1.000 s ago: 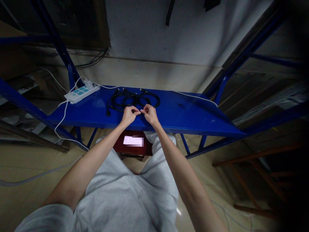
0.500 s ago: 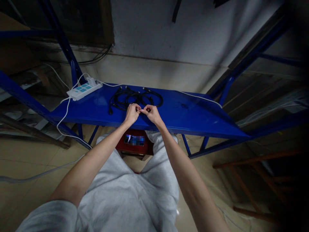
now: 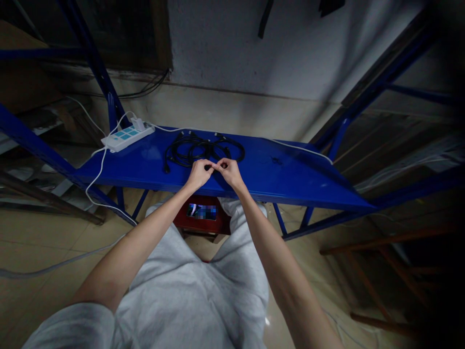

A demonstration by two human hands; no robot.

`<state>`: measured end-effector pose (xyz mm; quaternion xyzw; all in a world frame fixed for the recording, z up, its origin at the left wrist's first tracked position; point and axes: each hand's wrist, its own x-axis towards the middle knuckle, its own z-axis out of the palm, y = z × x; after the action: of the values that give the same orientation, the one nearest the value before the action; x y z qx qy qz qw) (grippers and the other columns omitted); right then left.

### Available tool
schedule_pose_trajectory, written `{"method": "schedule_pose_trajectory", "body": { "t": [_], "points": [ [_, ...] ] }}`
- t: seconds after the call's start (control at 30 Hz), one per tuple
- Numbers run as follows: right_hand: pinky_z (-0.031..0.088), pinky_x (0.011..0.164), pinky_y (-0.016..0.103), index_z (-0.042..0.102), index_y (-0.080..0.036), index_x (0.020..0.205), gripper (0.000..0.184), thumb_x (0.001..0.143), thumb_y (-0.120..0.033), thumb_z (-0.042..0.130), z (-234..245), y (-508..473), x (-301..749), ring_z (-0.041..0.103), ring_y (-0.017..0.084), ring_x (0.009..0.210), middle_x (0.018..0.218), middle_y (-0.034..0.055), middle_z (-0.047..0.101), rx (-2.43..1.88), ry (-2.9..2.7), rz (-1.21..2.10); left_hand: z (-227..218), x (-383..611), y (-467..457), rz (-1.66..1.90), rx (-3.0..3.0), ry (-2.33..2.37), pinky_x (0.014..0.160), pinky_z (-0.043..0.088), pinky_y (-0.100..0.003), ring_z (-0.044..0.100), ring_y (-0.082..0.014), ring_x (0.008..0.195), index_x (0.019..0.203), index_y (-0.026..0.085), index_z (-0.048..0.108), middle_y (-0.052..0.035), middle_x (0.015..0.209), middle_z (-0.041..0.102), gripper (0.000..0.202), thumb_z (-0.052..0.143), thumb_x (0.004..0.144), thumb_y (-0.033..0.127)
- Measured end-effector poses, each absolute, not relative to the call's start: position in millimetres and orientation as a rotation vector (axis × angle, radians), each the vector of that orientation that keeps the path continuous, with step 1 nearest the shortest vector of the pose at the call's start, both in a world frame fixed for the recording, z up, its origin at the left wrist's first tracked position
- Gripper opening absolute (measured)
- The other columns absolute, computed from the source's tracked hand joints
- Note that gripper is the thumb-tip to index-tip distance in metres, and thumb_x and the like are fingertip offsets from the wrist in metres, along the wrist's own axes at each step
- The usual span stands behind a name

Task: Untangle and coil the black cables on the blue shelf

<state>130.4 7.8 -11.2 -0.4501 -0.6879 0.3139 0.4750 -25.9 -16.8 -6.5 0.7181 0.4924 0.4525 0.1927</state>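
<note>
Smallest of changes: your left hand (image 3: 199, 174) sits slightly lower than half a second ago, right hand (image 3: 231, 173) about the same. Tips of both meet in front of you, over the near part of the blue shelf (image 3: 152, 172). To me that means fine fingertip work at one spot, not cable shifting.

Grip: thumb and fingers curled toward each other on both hands. Too small and dark to tell whether they're fully together or clamped on something thin.

Black cables (image 3: 203, 144) lie in loose, overlapping coils on the shelf, just beyond your fingers. Coil layout matches the earlier frames.

Versus one second ago: phone (image 3: 194, 210) on the red stool (image 3: 181, 222) between your knees shows a mostly dark screen; it was bright and pale then. Whole view is shifted a bit, so your head has moved. White power strip (image 3: 125, 139) is unchanged at the shelf's left end, plug in.
</note>
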Motion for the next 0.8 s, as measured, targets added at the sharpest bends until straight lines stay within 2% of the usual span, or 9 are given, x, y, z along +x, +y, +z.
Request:
{"method": "schedule_pose_trajectory", "body": {
  "t": [0.2,0.4,0.6,0.8],
  "points": [
    [0.027,0.054,0.028,0.065,-0.016,0.065,0.052,0.067,-0.067,0.077,-11.5,7.8,132.5,0.038,0.011,0.055,0.058,-0.0005,0.053,-1.096,-1.611,0.805,-5.6,-23.9,-19.9,1.31,2.08,1.254,0.085,0.051,-0.032,0.067,-0.0206,0.085,0.087,0.015,0.076,-0.006,0.088,0.076,0.014,0.069,0.076,0.012],
    [0.029,0.054,0.028,0.069,-0.016,0.069,0.046,0.067,-0.061,0.078,-13.7,9.0,133.1,0.041,0.012,0.057,0.06,0.0006,0.057,-1.043,-1.626,0.896,-7.5,-26.6,-17.5,1.327,1.918,1.267,0.077,0.051,-0.029,0.068,-0.0182,0.077,0.079,0.015,0.074,-0.0036,0.079,0.075,0.004,0.072,0.077,0.017],
    [0.042,0.064,0.028,0.071,-0.018,0.089,0.032,0.074,-0.045,0.075,-16.5,12.8,132.8,0.051,0.014,0.067,0.086,0.004,0.068,-0.932,-1.641,0.767,-9.0,-28.9,-14.2,1.374,1.765,1.24,0.075,0.051,-0.028,0.069,-0.0166,0.072,0.097,0.016,0.073,-0.001,0.074,0.074,0.025,0.074,0.072,0.012],
    [0.043,0.069,0.031,0.068,-0.018,0.071,0.022,0.079,-0.037,0.073,-16.6,9.2,134.0,0.059,0.018,0.071,0.075,0.0049,0.069,-1.049,-1.788,0.7,-9.7,-30.6,-15.4,1.408,1.722,1.247,0.074,0.05,-0.028,0.07,-0.018,0.072,0.099,0.016,0.071,-0.0015,0.073,0.075,0.028,0.075,0.072,0.012]
  ]
}}
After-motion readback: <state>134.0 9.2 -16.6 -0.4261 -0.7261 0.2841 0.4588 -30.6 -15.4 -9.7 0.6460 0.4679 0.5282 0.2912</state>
